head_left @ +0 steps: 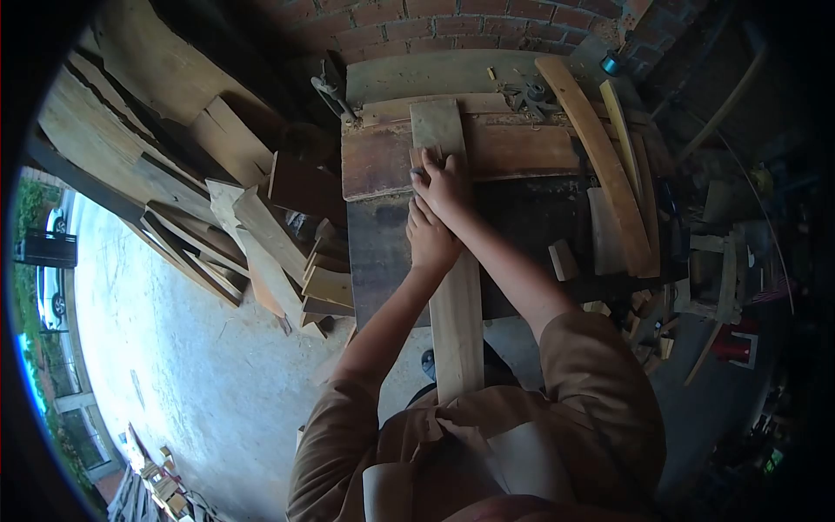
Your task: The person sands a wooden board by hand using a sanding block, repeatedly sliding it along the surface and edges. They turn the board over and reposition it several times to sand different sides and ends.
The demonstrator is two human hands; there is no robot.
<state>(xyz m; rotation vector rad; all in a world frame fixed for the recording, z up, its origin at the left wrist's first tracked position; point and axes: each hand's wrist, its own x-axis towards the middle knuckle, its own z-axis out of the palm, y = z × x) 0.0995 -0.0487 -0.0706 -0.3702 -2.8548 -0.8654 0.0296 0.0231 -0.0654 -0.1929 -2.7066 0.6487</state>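
1. Nearest to the camera is the brown shirt (513, 409) of the person, who stands at a dark surface (383, 261).
2. One narrow plank (458, 331) begins on the surface, lies across a thick board (522, 150) at its far part, and comes over the near edge up to the front of the person.
3. On this plank, the right hand (444, 184) is farther forward, its fingers bent over a small wooden tool (417, 157) with a dark part beside it; most of it is covered, so its exact kind I cannot tell, nor how tightly it is gripped.
4. The left hand (430, 245) is just behind, close to the right wrist, with its fingers bent and near together; whether they hold something I cannot tell.
5. In my judgement, the step in hand is working the upper face of the plank, with both arms stretched forward.
6. For the next move, even pressure and a straight line along the plank would be necessary, and the plank should not slide sideways.
7. To the right, a curved wooden piece (600, 157) lies well apart from the hands.
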